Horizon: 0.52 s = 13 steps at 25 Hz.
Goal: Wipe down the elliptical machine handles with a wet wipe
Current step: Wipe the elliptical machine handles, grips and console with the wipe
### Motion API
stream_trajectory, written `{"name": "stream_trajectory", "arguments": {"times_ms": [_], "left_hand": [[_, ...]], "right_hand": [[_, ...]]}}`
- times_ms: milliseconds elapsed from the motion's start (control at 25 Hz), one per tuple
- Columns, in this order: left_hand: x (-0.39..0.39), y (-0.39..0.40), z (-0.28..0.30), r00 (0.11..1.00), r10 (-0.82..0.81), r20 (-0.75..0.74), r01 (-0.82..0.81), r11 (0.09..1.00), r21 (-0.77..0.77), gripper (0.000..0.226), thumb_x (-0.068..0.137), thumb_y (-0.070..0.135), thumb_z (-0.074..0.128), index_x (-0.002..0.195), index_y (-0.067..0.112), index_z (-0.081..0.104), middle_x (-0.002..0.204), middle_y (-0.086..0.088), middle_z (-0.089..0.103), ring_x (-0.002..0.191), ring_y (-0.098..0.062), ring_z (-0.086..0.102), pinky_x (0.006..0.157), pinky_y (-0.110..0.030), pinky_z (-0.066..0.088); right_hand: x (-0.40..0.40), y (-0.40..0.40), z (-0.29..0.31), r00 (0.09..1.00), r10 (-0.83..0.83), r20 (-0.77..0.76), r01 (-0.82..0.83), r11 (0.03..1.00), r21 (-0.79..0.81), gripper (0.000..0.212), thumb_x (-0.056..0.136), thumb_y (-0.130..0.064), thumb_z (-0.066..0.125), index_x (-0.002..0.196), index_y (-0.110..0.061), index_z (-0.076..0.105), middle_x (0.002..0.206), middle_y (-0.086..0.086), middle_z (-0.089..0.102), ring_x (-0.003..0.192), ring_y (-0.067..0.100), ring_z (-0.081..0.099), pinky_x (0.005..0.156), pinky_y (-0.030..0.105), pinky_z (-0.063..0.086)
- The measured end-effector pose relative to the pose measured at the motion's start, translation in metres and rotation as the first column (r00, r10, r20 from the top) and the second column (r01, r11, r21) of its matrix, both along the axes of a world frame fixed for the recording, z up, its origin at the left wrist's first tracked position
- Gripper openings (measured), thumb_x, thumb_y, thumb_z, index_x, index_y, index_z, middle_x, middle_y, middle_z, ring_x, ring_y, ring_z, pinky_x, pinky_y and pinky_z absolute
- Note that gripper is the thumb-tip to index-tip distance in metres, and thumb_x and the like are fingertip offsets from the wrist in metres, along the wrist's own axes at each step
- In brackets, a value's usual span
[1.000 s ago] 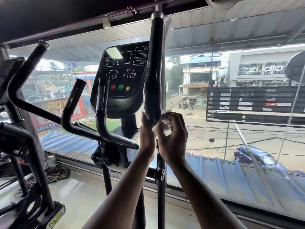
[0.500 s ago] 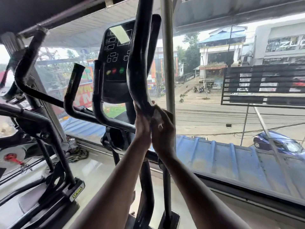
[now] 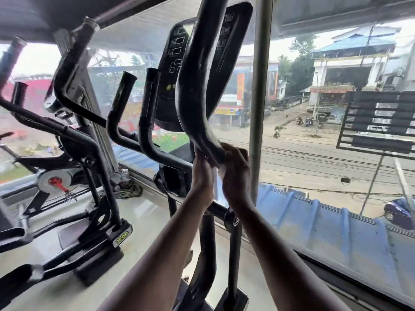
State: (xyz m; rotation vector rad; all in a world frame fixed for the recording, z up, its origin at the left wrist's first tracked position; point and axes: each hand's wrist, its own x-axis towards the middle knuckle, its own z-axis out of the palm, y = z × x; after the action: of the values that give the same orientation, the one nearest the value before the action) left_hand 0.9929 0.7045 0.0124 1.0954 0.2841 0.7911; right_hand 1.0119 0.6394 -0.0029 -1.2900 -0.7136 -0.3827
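White wipe pinched in right hand, left hand gripping near handle; lower bend underway, far handles seemingly unwiped.

Head camera, close, facing window.

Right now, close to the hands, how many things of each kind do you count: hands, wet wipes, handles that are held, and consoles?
hands: 2, the left hand and the right hand
wet wipe: 1
held handle: 1
console: 1
Total: 5
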Motion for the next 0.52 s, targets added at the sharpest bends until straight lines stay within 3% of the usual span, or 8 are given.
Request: {"name": "stream_trajectory", "arguments": {"times_ms": [120, 240, 320, 400, 520], "left_hand": [[0.017, -0.009, -0.005, 0.986, 0.153, 0.063, -0.145, 0.983, -0.111, 0.043, 0.105, 0.039, 0.03, 0.091, 0.017, 0.065, 0.075, 0.004, 0.07, 0.077, -0.013, 0.062, 0.068, -0.021, 0.049], [0.03, -0.017, -0.007, 0.946, 0.297, 0.128, -0.27, 0.943, -0.195, 0.045, 0.104, 0.042, 0.029, 0.081, 0.017, 0.06, 0.066, 0.003, 0.064, 0.068, -0.015, 0.059, 0.062, -0.024, 0.048], [0.034, -0.025, -0.008, 0.925, 0.346, 0.159, -0.304, 0.922, -0.239, 0.047, 0.102, 0.043, 0.028, 0.078, 0.017, 0.058, 0.067, -0.002, 0.059, 0.065, -0.018, 0.056, 0.065, -0.029, 0.046], [0.037, -0.03, -0.006, 0.91, 0.383, 0.162, -0.336, 0.906, -0.256, 0.044, 0.102, 0.043, 0.03, 0.079, 0.017, 0.057, 0.069, -0.003, 0.057, 0.066, -0.019, 0.055, 0.068, -0.032, 0.046], [0.032, -0.04, -0.001, 0.882, 0.451, 0.134, -0.414, 0.88, -0.234, 0.041, 0.103, 0.042, 0.029, 0.085, 0.018, 0.057, 0.073, -0.001, 0.062, 0.069, -0.016, 0.06, 0.063, -0.026, 0.048]], "right_hand": [[0.037, 0.002, -0.026, 0.997, 0.078, -0.011, -0.079, 0.983, -0.163, 0.033, 0.096, -0.025, 0.035, 0.107, -0.019, 0.066, 0.104, -0.005, 0.056, 0.096, 0.002, 0.055, 0.081, 0.01, 0.037], [0.076, -0.004, -0.034, 0.988, 0.116, 0.104, -0.063, 0.91, -0.41, 0.041, 0.092, -0.035, 0.027, 0.097, -0.021, 0.066, 0.102, -0.001, 0.064, 0.1, 0.019, 0.056, 0.091, 0.033, 0.041], [0.095, -0.009, -0.03, 0.956, 0.2, 0.213, -0.064, 0.855, -0.515, 0.048, 0.081, -0.039, 0.026, 0.087, -0.014, 0.066, 0.093, 0.006, 0.066, 0.094, 0.028, 0.058, 0.083, 0.043, 0.045], [0.106, -0.014, -0.022, 0.94, 0.28, 0.193, -0.116, 0.797, -0.593, 0.047, 0.078, -0.037, 0.031, 0.092, -0.011, 0.067, 0.097, 0.01, 0.066, 0.095, 0.031, 0.058, 0.078, 0.04, 0.045], [0.102, -0.002, -0.01, 0.955, 0.281, 0.093, -0.148, 0.725, -0.673, 0.021, 0.09, -0.016, 0.044, 0.096, -0.013, 0.064, 0.106, 0.011, 0.066, 0.1, 0.034, 0.058, 0.074, 0.037, 0.037]]}}
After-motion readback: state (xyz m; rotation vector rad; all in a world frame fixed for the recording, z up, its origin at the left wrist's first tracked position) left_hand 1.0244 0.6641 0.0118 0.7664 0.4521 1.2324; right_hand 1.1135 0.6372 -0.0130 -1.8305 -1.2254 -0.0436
